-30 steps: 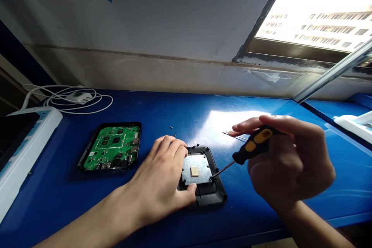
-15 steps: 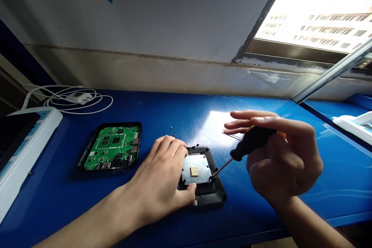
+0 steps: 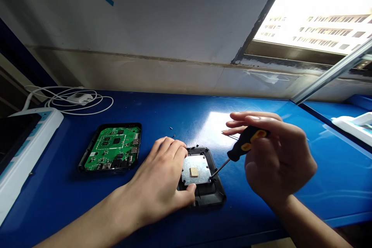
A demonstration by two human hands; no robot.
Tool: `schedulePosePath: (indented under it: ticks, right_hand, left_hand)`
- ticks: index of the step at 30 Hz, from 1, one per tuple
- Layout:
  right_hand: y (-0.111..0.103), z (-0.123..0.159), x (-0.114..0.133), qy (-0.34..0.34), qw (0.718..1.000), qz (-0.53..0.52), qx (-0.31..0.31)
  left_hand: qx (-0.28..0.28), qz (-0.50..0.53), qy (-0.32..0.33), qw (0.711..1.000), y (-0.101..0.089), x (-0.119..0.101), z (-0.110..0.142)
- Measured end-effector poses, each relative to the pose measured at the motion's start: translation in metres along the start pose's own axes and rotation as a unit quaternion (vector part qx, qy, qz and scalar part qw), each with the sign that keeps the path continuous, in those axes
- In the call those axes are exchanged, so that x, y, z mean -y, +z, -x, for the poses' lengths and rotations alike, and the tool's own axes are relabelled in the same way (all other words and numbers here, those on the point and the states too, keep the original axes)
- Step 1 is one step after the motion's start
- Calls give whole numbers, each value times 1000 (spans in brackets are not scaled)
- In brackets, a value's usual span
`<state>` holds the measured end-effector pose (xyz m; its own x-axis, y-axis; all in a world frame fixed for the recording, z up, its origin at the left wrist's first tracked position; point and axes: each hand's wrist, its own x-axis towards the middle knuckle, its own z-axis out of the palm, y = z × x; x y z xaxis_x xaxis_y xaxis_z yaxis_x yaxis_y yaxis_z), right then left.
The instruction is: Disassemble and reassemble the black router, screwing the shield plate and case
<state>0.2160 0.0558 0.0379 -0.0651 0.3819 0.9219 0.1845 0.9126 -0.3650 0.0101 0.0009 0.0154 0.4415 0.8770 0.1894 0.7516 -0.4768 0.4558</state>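
Note:
My left hand grips the left side of a black plastic cover, thumb at the near edge and fingers at the far edge. Inside the cover lies a silvery metal plate with a small beige square pad on it. In my right hand is a black and yellow screwdriver, held tilted by thumb and fingers. Its tip meets the plate's lower right corner, where a screw seems to sit; the exact contact is too small to tell. My left palm hides part of the cover.
On the left, a green circuit board sits in a black case. Loose screws lie beyond my left hand. A thin metal tool is partly hidden behind my right fingers. A white cable with an adapter and a white-framed device are further left.
The screwdriver has turned in my right hand, showing its yellow patches now. My right hand has shifted slightly left. My left hand and the cover stay where they were.

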Motion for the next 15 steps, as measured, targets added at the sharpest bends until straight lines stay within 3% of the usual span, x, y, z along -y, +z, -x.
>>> schedulePosePath:
  ticks: [4,15]
  right_hand:
    - [-3,-2,-1,-3,999,47,6]
    - [0,2,4,29,999,23,17]
  left_hand:
    - [3,-3,-1,1000,-1,1,-1]
    - [13,-8,-6,1000,-2,0,0]
